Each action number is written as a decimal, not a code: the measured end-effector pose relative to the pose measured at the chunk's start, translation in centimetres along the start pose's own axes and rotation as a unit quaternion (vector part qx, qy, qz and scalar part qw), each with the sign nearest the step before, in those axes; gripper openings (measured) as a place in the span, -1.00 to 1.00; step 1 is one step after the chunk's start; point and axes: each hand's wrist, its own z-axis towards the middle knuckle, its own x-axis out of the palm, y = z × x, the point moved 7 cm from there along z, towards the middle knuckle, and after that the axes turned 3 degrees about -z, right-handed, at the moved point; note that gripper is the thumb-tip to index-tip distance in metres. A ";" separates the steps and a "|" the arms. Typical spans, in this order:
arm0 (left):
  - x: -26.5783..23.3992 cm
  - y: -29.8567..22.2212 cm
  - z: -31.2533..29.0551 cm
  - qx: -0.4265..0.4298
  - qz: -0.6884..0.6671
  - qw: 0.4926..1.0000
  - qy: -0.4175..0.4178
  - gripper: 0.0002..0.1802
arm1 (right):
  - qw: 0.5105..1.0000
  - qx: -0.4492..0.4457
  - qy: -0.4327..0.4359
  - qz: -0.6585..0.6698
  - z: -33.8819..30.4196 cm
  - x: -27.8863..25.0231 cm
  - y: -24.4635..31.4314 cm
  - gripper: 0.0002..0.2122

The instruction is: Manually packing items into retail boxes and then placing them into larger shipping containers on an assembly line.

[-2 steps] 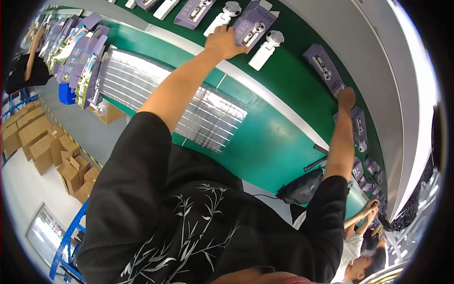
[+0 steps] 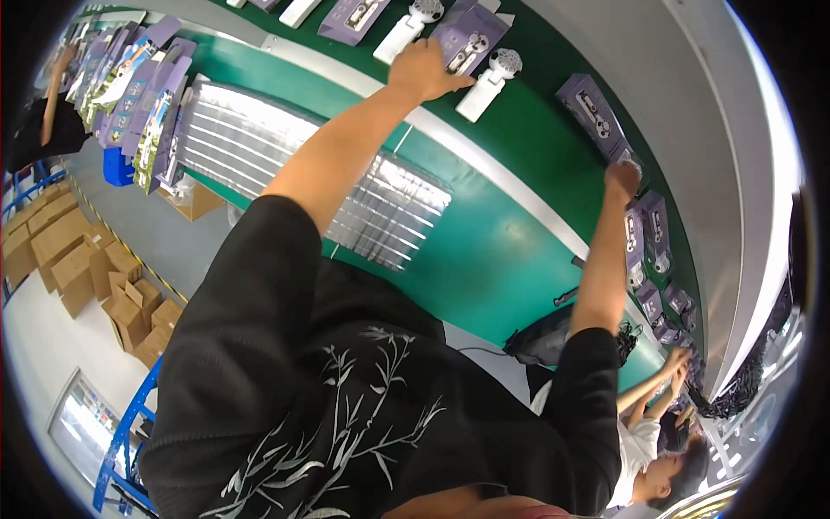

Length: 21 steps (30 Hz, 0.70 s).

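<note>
My left hand [image 2: 424,71] reaches over the near edge of the green conveyor belt, its thumb spread from the fingers. It lies against the lower end of a purple box [image 2: 467,48] with an open flap. Just right of the thumb lies a white handheld device [image 2: 489,84] with a round, dark-spotted head. A similar white device [image 2: 405,36] is to the left of that box. Farther right, my right hand [image 2: 622,177] is closed at the near end of another purple box [image 2: 592,112]; its fingertips are partly hidden.
Several purple boxes [image 2: 655,229] line the belt [image 2: 545,130] beyond my right hand. A clear ribbed plastic tray [image 2: 251,143] lies on the green table [image 2: 493,251], beside stacked purple cartons [image 2: 138,99]. A black bag [image 2: 545,339] sits at the table's right. Other people work at both sides.
My left hand has shifted right along the box toward the white device, its thumb now farther out. My right hand has moved slightly left, uncovering a box behind the wrist.
</note>
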 end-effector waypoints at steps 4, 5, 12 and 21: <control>-0.2 4.1 -1.2 -0.189 -0.047 0.979 -0.053 0.09 | 0.884 0.049 0.193 0.423 -9.1 -12.9 18.2 -0.80; -0.2 4.1 -1.9 -0.193 -0.048 0.979 -0.047 0.09 | 0.813 0.055 0.321 0.483 -12.6 -16.5 21.4 -0.79; -2.1 3.7 -13.6 0.158 -0.078 0.969 -0.172 0.08 | 0.331 0.123 0.594 0.723 -29.3 -22.4 32.6 -0.72; -1.2 5.1 -14.3 0.197 -0.040 0.958 -0.205 0.10 | 0.505 0.190 0.580 0.610 -28.3 -21.9 28.4 -0.64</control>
